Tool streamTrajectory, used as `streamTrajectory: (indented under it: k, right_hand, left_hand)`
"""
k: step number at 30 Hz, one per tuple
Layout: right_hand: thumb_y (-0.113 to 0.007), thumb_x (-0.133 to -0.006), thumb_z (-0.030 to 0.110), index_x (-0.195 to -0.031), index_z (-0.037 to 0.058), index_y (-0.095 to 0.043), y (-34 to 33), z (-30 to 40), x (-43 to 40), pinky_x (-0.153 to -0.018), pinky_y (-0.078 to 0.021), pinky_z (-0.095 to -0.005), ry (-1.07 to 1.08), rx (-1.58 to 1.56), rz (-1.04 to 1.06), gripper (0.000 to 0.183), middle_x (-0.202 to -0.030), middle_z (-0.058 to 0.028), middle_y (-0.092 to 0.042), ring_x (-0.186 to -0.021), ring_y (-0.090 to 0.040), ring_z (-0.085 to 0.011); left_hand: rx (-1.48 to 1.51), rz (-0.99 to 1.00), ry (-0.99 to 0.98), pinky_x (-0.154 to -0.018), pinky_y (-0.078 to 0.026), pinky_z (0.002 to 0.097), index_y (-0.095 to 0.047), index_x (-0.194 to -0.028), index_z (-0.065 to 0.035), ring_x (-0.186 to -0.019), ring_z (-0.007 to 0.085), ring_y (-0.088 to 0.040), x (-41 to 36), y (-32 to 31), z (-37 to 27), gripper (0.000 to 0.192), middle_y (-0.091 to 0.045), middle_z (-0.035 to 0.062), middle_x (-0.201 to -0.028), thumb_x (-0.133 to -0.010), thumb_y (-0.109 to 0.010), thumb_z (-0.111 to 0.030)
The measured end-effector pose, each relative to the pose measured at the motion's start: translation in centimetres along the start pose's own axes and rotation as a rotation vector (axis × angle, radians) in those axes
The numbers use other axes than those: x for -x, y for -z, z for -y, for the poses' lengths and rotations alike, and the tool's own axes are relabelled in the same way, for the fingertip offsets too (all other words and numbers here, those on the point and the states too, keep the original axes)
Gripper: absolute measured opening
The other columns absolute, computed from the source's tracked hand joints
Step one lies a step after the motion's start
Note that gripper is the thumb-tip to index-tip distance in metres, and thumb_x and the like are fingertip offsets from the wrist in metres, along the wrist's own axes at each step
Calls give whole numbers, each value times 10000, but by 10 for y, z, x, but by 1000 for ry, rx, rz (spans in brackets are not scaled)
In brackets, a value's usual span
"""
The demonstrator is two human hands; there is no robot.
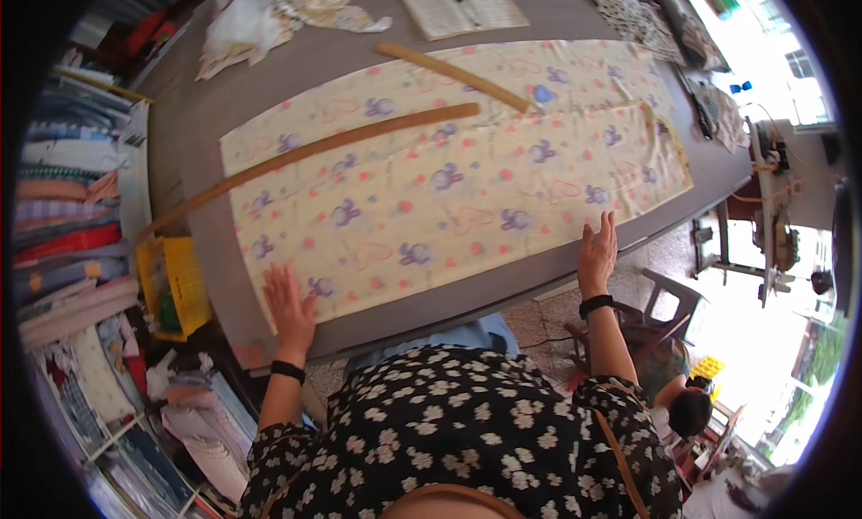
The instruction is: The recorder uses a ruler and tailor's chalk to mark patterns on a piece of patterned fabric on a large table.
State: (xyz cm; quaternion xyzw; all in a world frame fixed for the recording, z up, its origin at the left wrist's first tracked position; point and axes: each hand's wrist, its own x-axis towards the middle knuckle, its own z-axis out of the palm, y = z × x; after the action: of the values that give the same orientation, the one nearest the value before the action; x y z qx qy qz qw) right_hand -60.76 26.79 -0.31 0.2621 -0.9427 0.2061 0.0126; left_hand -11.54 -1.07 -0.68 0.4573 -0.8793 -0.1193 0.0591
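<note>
Cream fabric (404,216) printed with purple rabbits and pink hearts lies spread over a grey table (222,317). My left hand (288,302) rests at the fabric's near left corner, fingers apart, holding nothing. At its near edge towards the right, my right hand (598,253) is raised on edge with the palm turned inward, empty; whether it touches the cloth I cannot tell. A long wooden ruler (323,142) lies across the fabric and reaches past the table's left side. Beyond it are a shorter wooden stick (454,74) and a blue piece, perhaps tailor's chalk (543,93).
An open notebook (465,10) with a pen lies at the far side. Loose printed cloths (252,31) are at the far left, others at the far right near black-handled scissors (700,115). Left stand a yellow crate (182,286) and fabric shelves. A person (687,411) sits behind at right.
</note>
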Motion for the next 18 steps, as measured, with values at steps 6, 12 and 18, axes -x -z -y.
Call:
streamTrajectory:
  k: [6,12,18]
  right_hand:
    - [-667,-887,143,-1139,53,-625,-25,172,88,-846,-472,-373,263,-473,322,271,-1103,-131,-602,-990,-592,-276]
    - [-685,-846,94,-988,84,-674,-84,326,207,-673,-532,-386,509,-647,710,142,-920,-105,-645,-783,-668,-287]
    - [-652,-862,127,-900,75,-625,-117,398,268,-659,-516,-435,587,-546,727,70,-895,-121,-629,-767,-645,-342]
  left_hand:
    - [13,-8,-22,-1183,-184,546,-278,-1546,-55,-1490,424,-164,30,21,39,670,-198,198,-1620,-988,-538,-320]
    - [57,-78,-27,-1153,-240,567,-331,-1519,-41,-1455,457,-230,63,36,99,663,-280,188,-1589,-958,-580,-291]
    - [7,139,-251,-1138,-275,553,-401,-1488,-70,-1435,413,-298,96,41,102,807,-333,107,-1580,-803,-727,-346]
